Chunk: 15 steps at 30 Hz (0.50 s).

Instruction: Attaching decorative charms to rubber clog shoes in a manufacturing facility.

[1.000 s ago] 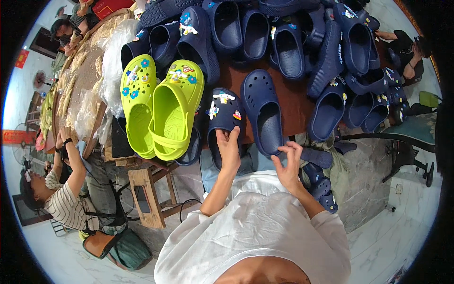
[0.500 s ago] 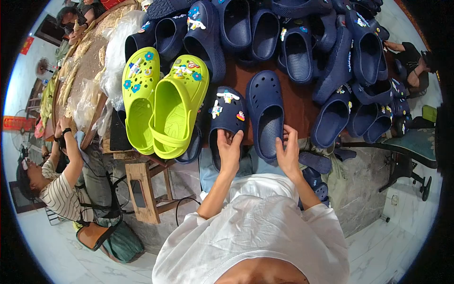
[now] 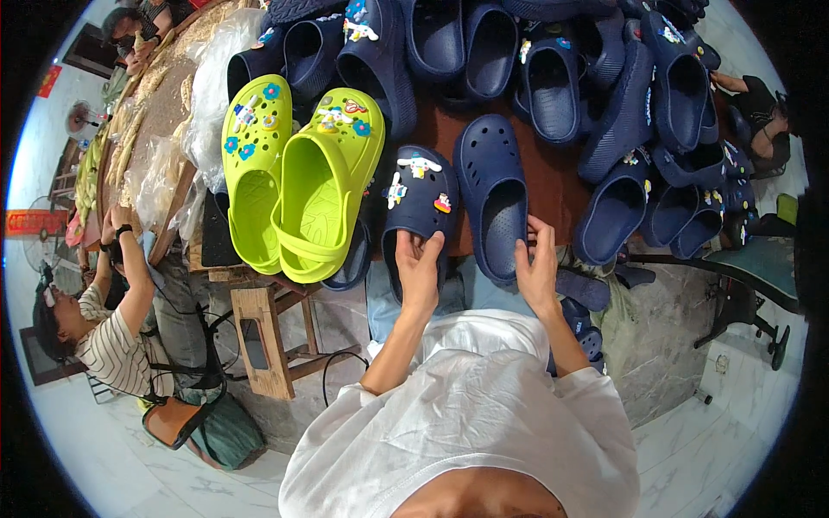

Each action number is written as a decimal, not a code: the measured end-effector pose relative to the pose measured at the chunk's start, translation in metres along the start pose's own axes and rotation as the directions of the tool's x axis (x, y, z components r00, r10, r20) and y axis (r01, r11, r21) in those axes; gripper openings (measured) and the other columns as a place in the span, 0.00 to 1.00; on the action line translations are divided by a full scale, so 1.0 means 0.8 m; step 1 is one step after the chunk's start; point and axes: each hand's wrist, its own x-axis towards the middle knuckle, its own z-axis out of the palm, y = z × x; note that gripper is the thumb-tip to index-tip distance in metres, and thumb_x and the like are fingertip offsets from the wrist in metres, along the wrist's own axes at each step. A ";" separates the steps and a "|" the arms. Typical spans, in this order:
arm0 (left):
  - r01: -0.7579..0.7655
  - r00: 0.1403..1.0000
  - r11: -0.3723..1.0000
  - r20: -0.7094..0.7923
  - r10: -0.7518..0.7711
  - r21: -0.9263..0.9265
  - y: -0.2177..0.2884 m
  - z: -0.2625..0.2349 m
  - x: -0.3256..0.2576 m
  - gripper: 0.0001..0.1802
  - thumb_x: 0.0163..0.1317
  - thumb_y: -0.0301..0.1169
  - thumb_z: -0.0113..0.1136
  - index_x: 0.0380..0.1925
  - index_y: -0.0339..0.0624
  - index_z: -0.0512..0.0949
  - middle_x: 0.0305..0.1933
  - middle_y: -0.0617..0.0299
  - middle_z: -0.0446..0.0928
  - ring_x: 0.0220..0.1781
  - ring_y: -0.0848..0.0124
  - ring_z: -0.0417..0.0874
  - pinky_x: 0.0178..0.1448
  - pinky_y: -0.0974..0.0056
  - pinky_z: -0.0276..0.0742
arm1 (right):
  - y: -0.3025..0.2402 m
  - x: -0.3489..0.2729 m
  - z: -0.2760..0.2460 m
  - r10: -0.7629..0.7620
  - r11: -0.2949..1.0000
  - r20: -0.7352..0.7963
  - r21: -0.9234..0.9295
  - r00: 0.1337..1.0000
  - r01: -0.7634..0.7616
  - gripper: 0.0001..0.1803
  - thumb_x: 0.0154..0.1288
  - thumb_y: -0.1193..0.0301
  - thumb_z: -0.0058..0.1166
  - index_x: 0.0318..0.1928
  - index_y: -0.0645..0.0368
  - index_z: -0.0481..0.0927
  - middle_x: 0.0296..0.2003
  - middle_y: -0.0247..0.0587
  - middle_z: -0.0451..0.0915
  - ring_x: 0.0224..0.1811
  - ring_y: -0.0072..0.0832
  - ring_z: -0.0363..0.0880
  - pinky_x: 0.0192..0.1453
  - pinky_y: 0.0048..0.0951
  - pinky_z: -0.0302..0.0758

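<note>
The left hand (image 3: pixel 420 269) is at the opening of a navy foam clog with colourful charms on its toe (image 3: pixel 423 196), some fingers reaching under the upper and the thumb by its edge; the fingertips are hidden, so I cannot tell whether they clamp it. The right hand (image 3: pixel 537 266) is closed on the side rim of a plain navy foam clog with bare ventilation holes (image 3: pixel 493 177), thumb over the rim and fingers outside. Both clogs lie side by side, toes away from the person, at the near edge of a reddish-brown worktop (image 3: pixel 554 200), heels toward the lap.

As for progress, the clog at the left hand has three charms in view, while the one at the right hand shows none. To the left, a lime-green foam clog (image 3: pixel 256 186) and a lime-green strapped foam clog (image 3: pixel 332 177) both carry charms. Beyond lies a heap of navy foam clogs (image 3: pixel 553 95); several show charms, but many toes are turned away or covered.
</note>
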 end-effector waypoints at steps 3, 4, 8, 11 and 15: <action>0.066 0.995 0.998 -0.082 -0.065 0.010 0.018 0.005 -0.009 0.25 0.61 0.22 0.57 0.60 0.34 0.67 0.59 0.56 0.74 0.58 0.70 0.76 0.64 0.67 0.68 | 0.001 -0.001 -0.005 -0.012 1.000 -0.007 -0.018 1.000 0.012 0.22 0.64 0.78 0.48 0.58 0.65 0.67 0.47 0.52 0.71 0.46 0.41 0.75 0.50 0.38 0.72; 0.059 0.994 0.998 -0.091 -0.059 0.000 0.023 0.006 -0.011 0.22 0.62 0.23 0.56 0.57 0.36 0.69 0.55 0.59 0.76 0.53 0.72 0.78 0.59 0.69 0.71 | 0.002 0.000 -0.004 -0.019 1.000 -0.002 -0.018 1.000 0.019 0.22 0.64 0.77 0.48 0.58 0.65 0.67 0.47 0.53 0.71 0.47 0.42 0.74 0.50 0.38 0.72; 0.074 0.996 0.995 -0.051 -0.078 -0.072 0.035 0.012 -0.018 0.21 0.63 0.22 0.54 0.57 0.37 0.69 0.52 0.60 0.77 0.50 0.75 0.78 0.56 0.70 0.72 | 0.001 0.006 0.003 -0.036 0.998 0.011 -0.057 0.999 0.036 0.22 0.64 0.77 0.48 0.59 0.65 0.67 0.47 0.54 0.71 0.46 0.43 0.74 0.51 0.39 0.72; 0.051 0.998 0.996 -0.039 -0.054 -0.077 0.040 0.016 -0.021 0.21 0.62 0.22 0.54 0.57 0.38 0.70 0.51 0.61 0.77 0.49 0.76 0.78 0.55 0.71 0.72 | -0.007 0.009 0.010 -0.041 0.998 0.011 -0.040 0.999 0.041 0.22 0.64 0.75 0.50 0.59 0.66 0.68 0.48 0.54 0.71 0.47 0.45 0.75 0.53 0.41 0.71; 0.071 0.997 0.992 -0.028 -0.075 -0.106 0.052 0.013 -0.030 0.24 0.62 0.23 0.56 0.60 0.36 0.68 0.53 0.61 0.76 0.47 0.78 0.77 0.51 0.74 0.71 | -0.013 0.016 0.022 -0.075 0.997 0.045 -0.004 0.996 0.075 0.22 0.66 0.71 0.52 0.59 0.64 0.69 0.50 0.54 0.72 0.51 0.47 0.75 0.56 0.41 0.72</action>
